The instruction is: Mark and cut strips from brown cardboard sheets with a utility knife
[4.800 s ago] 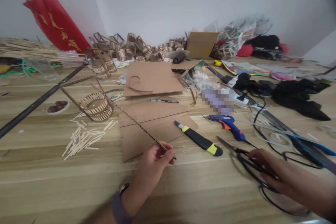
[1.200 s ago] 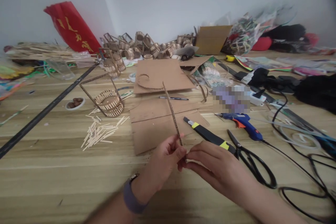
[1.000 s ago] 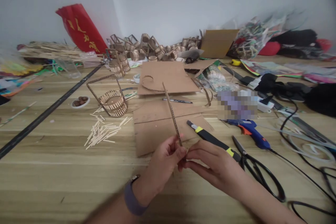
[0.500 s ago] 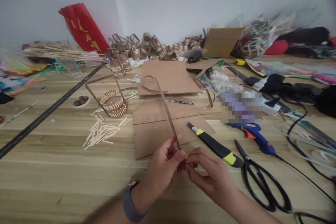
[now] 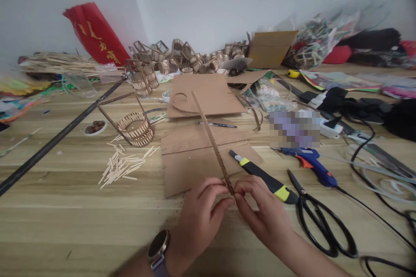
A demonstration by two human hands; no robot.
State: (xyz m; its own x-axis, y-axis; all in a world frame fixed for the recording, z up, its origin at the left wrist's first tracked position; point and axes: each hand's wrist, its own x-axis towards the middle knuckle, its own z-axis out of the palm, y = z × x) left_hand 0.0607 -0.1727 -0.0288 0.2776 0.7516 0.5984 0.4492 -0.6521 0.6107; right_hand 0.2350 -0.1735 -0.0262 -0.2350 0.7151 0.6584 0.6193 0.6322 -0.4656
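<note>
A long, narrow strip of brown corrugated cardboard (image 5: 212, 140) points away from me, its near end between my hands. My left hand (image 5: 204, 210) grips that end from the left, fingertips against the strip. From the right, my right hand (image 5: 260, 207) pinches the same end between thumb and forefinger. Beneath the strip lie flat cardboard sheets (image 5: 182, 173). A small basket (image 5: 134, 127) of pale sticks with a tall cardboard handle stands to the left, beside a pile of short sticks (image 5: 120, 166). Close to my right hand is a utility knife (image 5: 263, 175).
Black-handled scissors (image 5: 320, 220) and a blue glue gun (image 5: 312, 164) with its cord lie at right. A pen (image 5: 217, 124) rests on the cardboard. A bowl of brown balls (image 5: 95, 127) sits left. Many small baskets (image 5: 195, 58) are heaped along the wall.
My left hand has turned, bringing its watch face into view, and its fingers have shifted along the strip's near end. My right fingers have moved onto the strip's edge. The view shifted slightly.
</note>
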